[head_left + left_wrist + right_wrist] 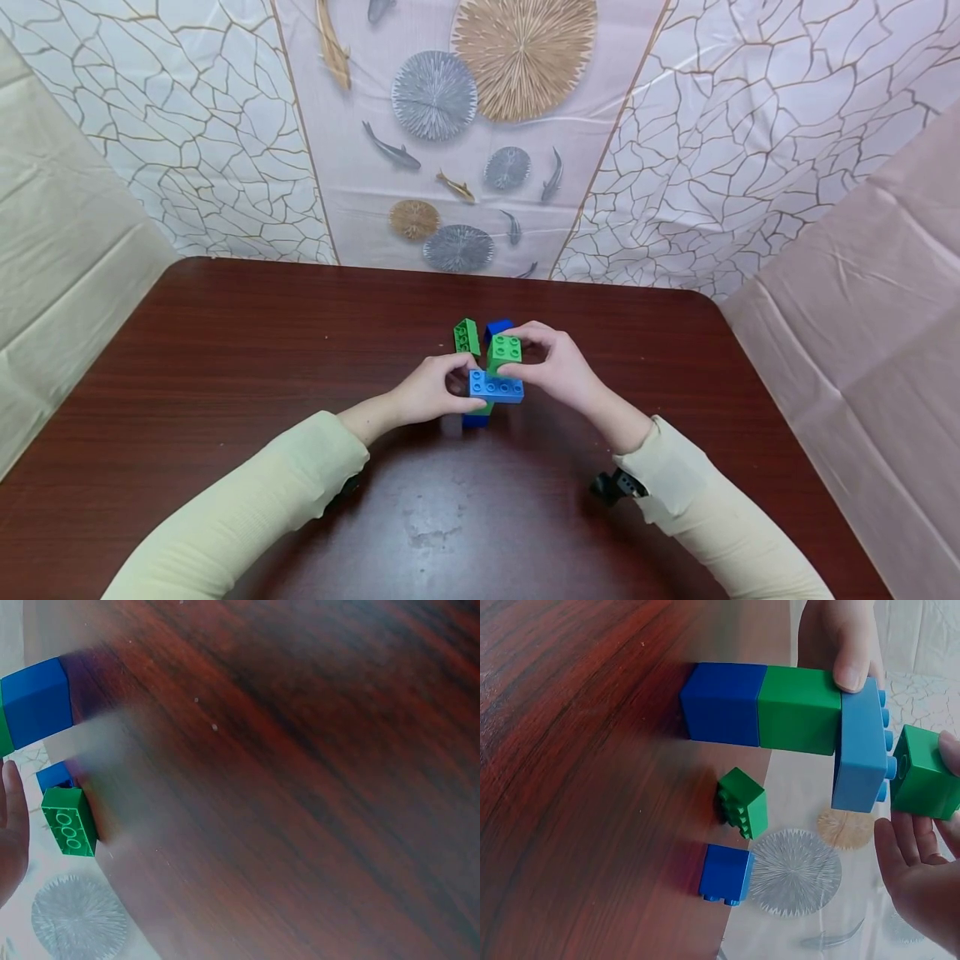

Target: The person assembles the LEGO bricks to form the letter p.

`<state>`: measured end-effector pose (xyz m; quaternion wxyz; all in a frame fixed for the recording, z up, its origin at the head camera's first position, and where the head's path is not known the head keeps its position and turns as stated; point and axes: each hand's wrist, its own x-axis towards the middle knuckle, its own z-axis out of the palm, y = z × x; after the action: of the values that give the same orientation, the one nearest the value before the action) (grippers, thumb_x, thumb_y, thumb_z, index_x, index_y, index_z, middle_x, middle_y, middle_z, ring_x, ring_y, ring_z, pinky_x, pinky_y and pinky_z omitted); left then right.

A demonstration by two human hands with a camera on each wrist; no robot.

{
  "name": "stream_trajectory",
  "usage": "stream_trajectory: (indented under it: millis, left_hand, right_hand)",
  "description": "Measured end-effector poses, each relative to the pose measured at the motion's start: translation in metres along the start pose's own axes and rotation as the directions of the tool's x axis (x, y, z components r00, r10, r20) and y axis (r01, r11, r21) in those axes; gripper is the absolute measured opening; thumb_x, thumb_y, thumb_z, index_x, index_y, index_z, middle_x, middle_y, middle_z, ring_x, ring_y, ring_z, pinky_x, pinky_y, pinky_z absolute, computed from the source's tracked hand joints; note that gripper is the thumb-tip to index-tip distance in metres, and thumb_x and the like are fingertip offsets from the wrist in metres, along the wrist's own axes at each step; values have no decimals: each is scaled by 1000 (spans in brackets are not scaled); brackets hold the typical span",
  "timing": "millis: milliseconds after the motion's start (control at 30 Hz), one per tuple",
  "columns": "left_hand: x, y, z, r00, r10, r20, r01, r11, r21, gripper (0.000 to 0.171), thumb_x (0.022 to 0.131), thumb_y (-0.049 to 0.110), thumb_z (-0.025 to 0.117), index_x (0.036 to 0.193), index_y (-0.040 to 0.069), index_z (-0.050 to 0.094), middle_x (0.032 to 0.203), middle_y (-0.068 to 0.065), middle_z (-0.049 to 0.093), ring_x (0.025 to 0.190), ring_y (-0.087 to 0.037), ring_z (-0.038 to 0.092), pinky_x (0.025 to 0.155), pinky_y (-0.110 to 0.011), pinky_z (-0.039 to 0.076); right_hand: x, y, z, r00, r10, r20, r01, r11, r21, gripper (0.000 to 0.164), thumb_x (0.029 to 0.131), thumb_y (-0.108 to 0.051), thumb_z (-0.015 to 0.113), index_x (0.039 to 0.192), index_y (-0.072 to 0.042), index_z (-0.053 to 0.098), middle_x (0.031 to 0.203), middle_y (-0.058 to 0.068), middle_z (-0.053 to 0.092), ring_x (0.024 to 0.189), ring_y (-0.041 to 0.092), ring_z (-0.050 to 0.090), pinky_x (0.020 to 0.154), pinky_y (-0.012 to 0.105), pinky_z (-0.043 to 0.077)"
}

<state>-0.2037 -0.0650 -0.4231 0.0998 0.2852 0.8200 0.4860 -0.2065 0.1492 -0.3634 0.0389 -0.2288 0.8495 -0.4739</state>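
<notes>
A small stack stands on the table, with a dark blue brick [721, 703] at the bottom, a green brick [799, 709] above it and a longer light blue brick [497, 387] across the top. My left hand [427, 392] grips the stack near its top, thumb at the seam below the light blue brick. Between thumb and fingers, my right hand [562, 367] pinches a square green brick [504, 350], its studs facing up. In the right wrist view, a narrow gap shows between this green brick and the studs of the light blue one.
Just behind the stack, a loose green brick [466, 337] lies on its side, its hollow underside showing. Near it is a loose blue brick [497, 327], partly hidden by the right hand in the head view. The dark wooden table [300, 333] meets a patterned cloth backdrop [450, 192].
</notes>
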Motion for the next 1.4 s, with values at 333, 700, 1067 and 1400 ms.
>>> stream_trajectory:
  millis: [333, 700, 1067, 1400]
  left_hand:
    - [0, 0, 1, 1000, 29, -6, -29, 999, 14, 29, 79, 22, 75, 98, 9, 56, 93, -5, 62, 81, -13, 59, 73, -21, 52]
    - [0, -1, 1, 999, 49, -18, -48, 999, 21, 29, 79, 19, 75, 99, 8, 56, 93, -6, 63, 81, -13, 61, 73, -20, 51]
    - [-1, -2, 1, 999, 51, -16, -51, 999, 10, 29, 79, 18, 74, 99, 8, 56, 94, -6, 64, 83, -12, 61, 75, -20, 52]
    - [0, -2, 0, 999, 45, 2, -46, 999, 9, 29, 80, 19, 73, 102, 8, 57, 96, -7, 64, 81, -11, 61, 71, -18, 52]
  right_hand:
    - [0, 1, 7, 999, -20, 27, 20, 1000, 9, 39, 77, -12, 77, 113, -5, 65, 103, 10, 64, 87, 20, 58, 75, 25, 51]
    - [1, 1, 14, 999, -28, 45, 27, 999, 23, 39, 76, -13, 77, 113, -6, 66, 103, 9, 64, 91, 19, 59, 79, 29, 51]
    - [1, 2, 18, 997, -39, 64, 37, 999, 34, 40, 76, -11, 77, 113, -4, 65, 105, 10, 63, 93, 20, 60, 83, 37, 52]
    - [-1, 0, 18, 996, -47, 75, 46, 999, 24, 41, 77, -12, 76, 115, -3, 64, 108, 10, 61, 98, 21, 59, 86, 36, 51]
